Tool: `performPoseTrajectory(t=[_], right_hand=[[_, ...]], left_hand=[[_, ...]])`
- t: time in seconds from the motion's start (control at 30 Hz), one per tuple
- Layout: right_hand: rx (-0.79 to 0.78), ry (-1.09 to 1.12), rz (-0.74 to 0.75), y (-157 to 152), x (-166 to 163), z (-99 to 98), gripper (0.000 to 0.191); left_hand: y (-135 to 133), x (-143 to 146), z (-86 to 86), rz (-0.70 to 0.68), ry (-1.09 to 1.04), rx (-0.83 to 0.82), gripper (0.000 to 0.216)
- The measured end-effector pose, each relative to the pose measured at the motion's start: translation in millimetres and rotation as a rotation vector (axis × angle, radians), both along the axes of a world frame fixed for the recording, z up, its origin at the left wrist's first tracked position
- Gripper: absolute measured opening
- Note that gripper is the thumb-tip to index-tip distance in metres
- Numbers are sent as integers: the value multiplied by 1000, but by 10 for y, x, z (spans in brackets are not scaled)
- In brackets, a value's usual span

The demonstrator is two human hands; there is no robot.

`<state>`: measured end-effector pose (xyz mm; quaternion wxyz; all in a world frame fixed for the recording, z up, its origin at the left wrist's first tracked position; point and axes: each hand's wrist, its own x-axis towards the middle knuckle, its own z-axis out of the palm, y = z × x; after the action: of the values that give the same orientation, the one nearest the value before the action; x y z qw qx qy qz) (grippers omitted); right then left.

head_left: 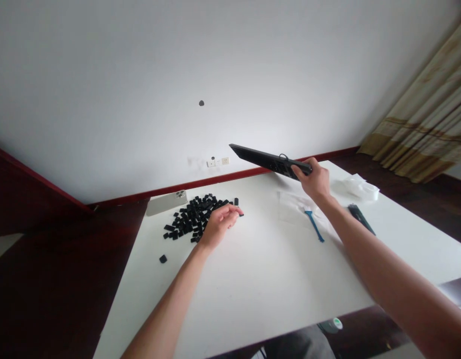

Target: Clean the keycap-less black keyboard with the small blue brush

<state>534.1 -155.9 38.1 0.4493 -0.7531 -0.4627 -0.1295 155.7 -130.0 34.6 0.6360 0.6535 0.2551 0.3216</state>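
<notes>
My right hand (316, 178) is closed round the right end of a thin black keyboard (263, 158), which it holds tilted above the far part of the table. A cable loop stands out from the keyboard's upper edge. Low over the table, my left hand (221, 224) reaches in at the right side of a heap of loose black keycaps (193, 214). Its index finger is stretched out to a small black keycap (241, 215), the other fingers loosely bent. Another keycap (236, 201) lies just beyond, and a single keycap (163, 259) sits apart at the near left.
On the white table (252, 279) a phone (166, 203) lies behind the heap at the left. To the right are a blue brush (314, 227), a clear plastic bag (288, 207), a dark narrow object (360, 219) and crumpled white plastic (361, 188). A wall stands behind.
</notes>
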Motion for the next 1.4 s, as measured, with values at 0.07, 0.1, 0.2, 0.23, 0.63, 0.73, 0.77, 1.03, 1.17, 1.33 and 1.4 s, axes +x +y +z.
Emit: performPoseTrajectory(t=[0.07,0.1,0.2,0.23,0.63,0.73,0.77,1.03,1.17,1.33,1.4], right_hand=[[-19,-15,23,5,-28,40,37],[-30,-33,44,7,-40,62,39],[-63,-105,104,0,-55,121,40],[-73,-123,114,-8,-51,133,38],[13,-128,143,-145,-31,56,37],[40,-132,143,-132,-39,28,36],[46,-133,142,-127,-41,21,36],[78,-184,125,-133,-49,23,33],[43,-176,159,-134,-52,42,31],[80,-150,142,-151,-72,77,33],[67,-142,154,-152,-86,88,33]], left_hand=[[-3,9,-6,-9,-2,0,30],[-4,12,-5,-13,-2,-3,30],[-17,17,17,-4,-1,-9,30],[-25,17,31,1,0,-8,30],[-139,49,66,-129,-8,35,33],[-124,43,50,-138,-17,37,32],[-120,41,53,-135,-17,38,31],[-121,39,94,-115,-25,41,29],[-122,39,88,-126,-18,30,30],[-115,33,87,-118,-28,40,28],[-109,31,82,-110,-31,44,28]])
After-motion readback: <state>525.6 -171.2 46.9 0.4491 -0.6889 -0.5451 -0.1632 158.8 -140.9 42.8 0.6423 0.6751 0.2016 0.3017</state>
